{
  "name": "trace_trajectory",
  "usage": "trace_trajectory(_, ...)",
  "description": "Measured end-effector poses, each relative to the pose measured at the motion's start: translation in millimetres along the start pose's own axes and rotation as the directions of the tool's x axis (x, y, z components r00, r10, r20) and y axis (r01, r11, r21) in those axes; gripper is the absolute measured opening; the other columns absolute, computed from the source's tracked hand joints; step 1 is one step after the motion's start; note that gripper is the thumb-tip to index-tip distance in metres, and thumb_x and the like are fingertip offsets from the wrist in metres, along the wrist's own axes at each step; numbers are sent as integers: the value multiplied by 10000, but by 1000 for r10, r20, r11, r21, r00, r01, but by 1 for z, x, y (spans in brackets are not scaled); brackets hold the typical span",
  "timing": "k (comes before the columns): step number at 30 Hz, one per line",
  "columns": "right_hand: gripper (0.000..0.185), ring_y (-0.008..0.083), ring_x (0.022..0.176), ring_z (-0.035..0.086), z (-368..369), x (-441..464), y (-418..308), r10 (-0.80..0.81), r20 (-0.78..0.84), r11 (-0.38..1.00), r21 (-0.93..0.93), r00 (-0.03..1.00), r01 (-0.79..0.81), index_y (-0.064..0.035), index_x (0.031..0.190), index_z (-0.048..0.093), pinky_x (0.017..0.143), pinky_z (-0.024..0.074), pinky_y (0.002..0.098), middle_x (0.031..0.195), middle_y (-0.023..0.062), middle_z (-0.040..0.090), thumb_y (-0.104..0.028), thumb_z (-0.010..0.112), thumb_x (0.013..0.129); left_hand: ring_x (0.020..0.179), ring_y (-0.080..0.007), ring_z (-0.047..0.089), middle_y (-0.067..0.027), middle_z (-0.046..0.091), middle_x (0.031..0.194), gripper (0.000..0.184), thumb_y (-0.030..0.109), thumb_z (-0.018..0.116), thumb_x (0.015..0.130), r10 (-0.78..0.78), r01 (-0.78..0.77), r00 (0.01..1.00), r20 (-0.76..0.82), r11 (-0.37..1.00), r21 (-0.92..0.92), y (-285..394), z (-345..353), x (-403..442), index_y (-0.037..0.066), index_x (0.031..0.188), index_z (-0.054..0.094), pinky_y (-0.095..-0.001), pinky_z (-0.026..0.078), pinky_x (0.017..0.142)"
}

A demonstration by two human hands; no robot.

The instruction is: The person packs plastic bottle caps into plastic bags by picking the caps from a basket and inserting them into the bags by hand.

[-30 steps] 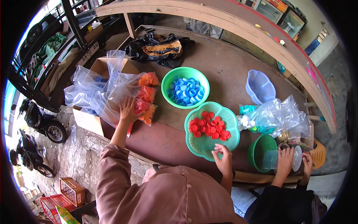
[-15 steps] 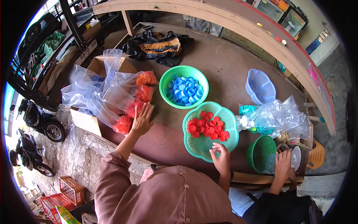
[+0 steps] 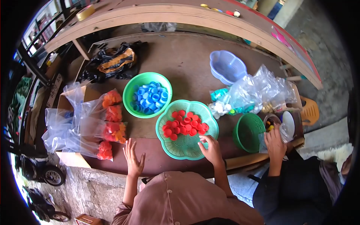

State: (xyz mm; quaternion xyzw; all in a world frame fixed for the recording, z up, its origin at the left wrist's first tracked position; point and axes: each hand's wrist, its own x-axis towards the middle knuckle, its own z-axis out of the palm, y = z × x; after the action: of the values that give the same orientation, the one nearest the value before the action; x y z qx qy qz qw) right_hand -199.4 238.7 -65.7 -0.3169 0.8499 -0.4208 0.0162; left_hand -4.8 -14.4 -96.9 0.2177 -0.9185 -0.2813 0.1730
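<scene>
Item one: teal basket (image 3: 183,150), lobed rim, on the brown table (image 3: 187,56), in front of the person. Contents: loose red caps (image 3: 185,125), mostly toward its far half, the near mesh bare.

Right hand (image 3: 213,150): at the basket's near right rim, fingers loosely bent, thumb apart, no cap visible in it. Contact with the rim: cannot be told.

Left hand (image 3: 134,161): palm down over the table's near edge, fingers spread and released, holding nothing visible; just beside the bagged red and orange caps (image 3: 113,132), a gap between.

Surroundings, left: the bagged caps in a column, their clear plastic (image 3: 90,116) draped over a cardboard box (image 3: 72,159). Beyond the basket, to the left: light green bowl (image 3: 128,99) of blue caps (image 3: 151,98), close to the basket's rim. Farther: crumpled black plastic bag (image 3: 112,63).

Surroundings, right: lavender basket (image 3: 227,69); clear bags (image 3: 258,90) with teal and white caps; dark green basket (image 3: 245,133), standing between the right hand and a co-worker's hand (image 3: 275,144). A wooden beam (image 3: 161,15) spans the far side.

Changes: half a second ago the left hand lay on the bagged caps; now it is off them. Right hand: still at the rim.
</scene>
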Motion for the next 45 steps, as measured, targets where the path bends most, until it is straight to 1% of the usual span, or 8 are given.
trace_trajectory(10, 206, 257, 713, 593, -13, 12, 12, 10, -136, 1000, 22, 991, -7, -19, 917, 563, 638, 468, 341, 800, 126, 588, -38, 625, 722, 1284, -371, 205, -180, 274, 1358, 546, 174, 572, 777, 74, -74, 997, -7, 968, -239, 50, 9, 10, 44, 1258, 347, -539, 107, 1033)
trace_trajectory(12, 199, 263, 723, 589, -16, 20, 20, -12, -190, 1000, 17, 982, 15, -13, 903, 566, 651, 467, 343, 802, 133, 582, -20, 621, 712, 1271, -378, 219, -200, 288, 1342, 530, 139, 565, 781, 98, -94, 995, 8, 970, -223, 57, 16, 14, 19, 1253, 356, -472, 157, 1040)
trace_trajectory(19, 264, 248, 756, 525, -57, 53, 38, 42, -426, 990, -105, 904, -96, -40, 940, 557, 677, 432, 348, 867, 109, 529, -39, 639, 689, 1263, -417, 172, -229, 96, 1395, 851, 322, 690, 705, 147, -111, 966, 212, 979, -171, 56, 30, 21, 58, 1342, 191, -511, 207, 1010)
trace_trajectory(26, 269, 261, 901, 518, -96, 78, 41, 33, -511, 981, -149, 859, -126, -61, 965, 563, 656, 429, 338, 979, 101, 519, -65, 637, 707, 1269, -389, 180, -237, 137, 1385, 936, 341, 718, 674, 91, -60, 943, 321, 993, -106, 46, 43, 24, 38, 1349, 145, -480, 195, 1030)
trace_trajectory(32, 297, 301, 924, 502, -108, 79, 52, -49, -580, 960, -253, 813, -123, -41, 974, 552, 771, 416, 376, 975, 131, 521, -59, 641, 691, 1270, -379, 215, -221, 256, 1353, 848, 275, 709, 693, 120, -73, 941, 316, 985, -158, 55, 42, 22, 19, 1334, 216, -464, 203, 1029)
trace_trajectory(36, 321, 324, 944, 485, -115, 70, 70, 68, -635, 952, -189, 769, -240, -29, 970, 538, 847, 385, 395, 969, 141, 524, -50, 649, 670, 1285, -370, 191, -231, 240, 1359, 840, 213, 705, 699, 109, -36, 949, 296, 970, -240, 55, 46, 16, 25, 1344, 202, -446, 208, 1035)
trace_trajectory(40, 326, 253, 900, 521, -127, 67, 53, 121, -607, 972, -90, 785, -219, -69, 989, 549, 621, 454, 327, 978, 107, 520, -52, 656, 682, 1289, -373, 174, -237, 176, 1384, 842, 161, 704, 696, 57, 34, 951, 303, 958, -286, 56, 43, 18, 69, 1357, 191, -446, 205, 1041)
trace_trajectory(45, 292, 240, 873, 536, -159, 88, 19, -21, -608, 988, -135, 793, -77, -53, 969, 561, 653, 440, 315, 955, 92, 530, -63, 656, 693, 1205, -360, 297, -210, 294, 1318, 666, 104, 664, 721, 64, -5, 979, 191, 954, -299, 43, 29, 17, 30, 1276, 303, -437, 278, 983)
